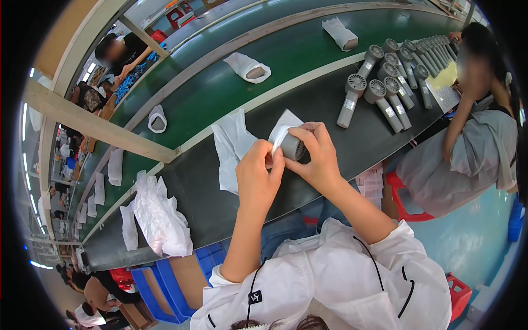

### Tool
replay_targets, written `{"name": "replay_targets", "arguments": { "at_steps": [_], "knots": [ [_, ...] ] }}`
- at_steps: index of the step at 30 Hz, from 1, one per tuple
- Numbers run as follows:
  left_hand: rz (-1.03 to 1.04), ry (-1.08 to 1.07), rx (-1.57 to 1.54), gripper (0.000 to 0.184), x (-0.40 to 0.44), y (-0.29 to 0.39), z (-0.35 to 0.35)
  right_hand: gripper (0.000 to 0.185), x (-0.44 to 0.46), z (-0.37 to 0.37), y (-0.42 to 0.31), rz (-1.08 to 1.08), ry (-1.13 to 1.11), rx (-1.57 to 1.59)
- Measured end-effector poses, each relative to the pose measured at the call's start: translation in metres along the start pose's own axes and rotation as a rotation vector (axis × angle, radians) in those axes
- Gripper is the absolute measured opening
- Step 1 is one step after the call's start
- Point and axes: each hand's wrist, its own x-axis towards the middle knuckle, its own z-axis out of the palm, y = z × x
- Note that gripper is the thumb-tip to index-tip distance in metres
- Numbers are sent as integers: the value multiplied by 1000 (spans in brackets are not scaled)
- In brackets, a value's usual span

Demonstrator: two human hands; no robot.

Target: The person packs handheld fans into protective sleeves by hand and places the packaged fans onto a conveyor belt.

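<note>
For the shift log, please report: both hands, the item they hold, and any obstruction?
Left hand pinching white bag. Right hand gripping handheld fan, partly covered by bag. No obstruction visible.

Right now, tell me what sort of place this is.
Likely a factory packing line: white bags lie spaced along a long green belt, grey fans crowd the bench beside it, and another person sits at that bench.

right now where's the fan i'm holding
Near the middle of the head view, the fan is between your left hand and right hand, partly covered by a white bag, just right of a loose bag.
</note>
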Motion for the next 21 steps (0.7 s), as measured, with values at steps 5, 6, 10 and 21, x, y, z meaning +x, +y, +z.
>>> {"name": "replay_targets", "arguments": {
  "at_steps": [5, 6, 10, 21],
  "knots": [
    [-60, -90, 77, 23, -5, -12, 2, 56, -3, 9, 10, -80, 31, -95],
    [-37, -159, 73, 23, -5, -13, 0, 56, 0, 8, 10, -83, 33, -96],
    [-49, -202, -152, 23, 7, -17, -2, 56, 11, -1, 0, 30, -66, -25],
    [-131, -333, -316, 69, -6, -26, 24, 33, 24, -8, 6, 429, -79, 579]
  ]
}}
